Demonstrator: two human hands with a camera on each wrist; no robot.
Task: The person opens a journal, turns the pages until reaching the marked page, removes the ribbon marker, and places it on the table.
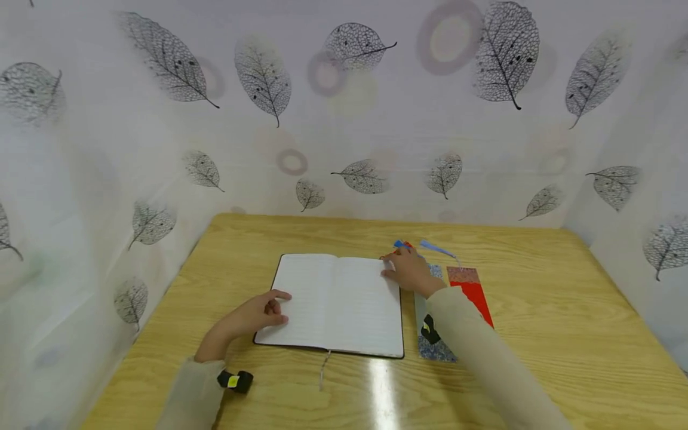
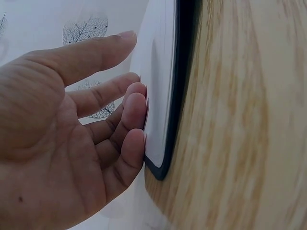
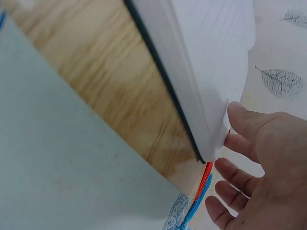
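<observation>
An open notebook (image 1: 360, 304) with lined white pages and a dark cover lies on the table. My left hand (image 1: 252, 313) rests on its left page, thumb and forefinger spread apart; in the left wrist view the other fingertips (image 2: 133, 110) are bent against the paper near the cover's corner. At the top right corner is my right hand (image 1: 411, 272), its thumb touching the page (image 3: 211, 72) and its forefinger at the edge, with a gap between them. The remaining fingers (image 3: 232, 175) hang loosely apart. Nothing shows clearly pinched in either hand.
Right of the notebook lie a grey-blue patterned bookmark (image 1: 438, 351), partly under the right forearm, and a red one (image 1: 475, 298). A pale blue tassel (image 1: 438, 246) lies behind them; red and blue tassels (image 3: 194, 203) are near the right hand. A ribbon (image 1: 323, 373) trails from the notebook. Leaf-print curtain (image 1: 355, 119) surrounds the table.
</observation>
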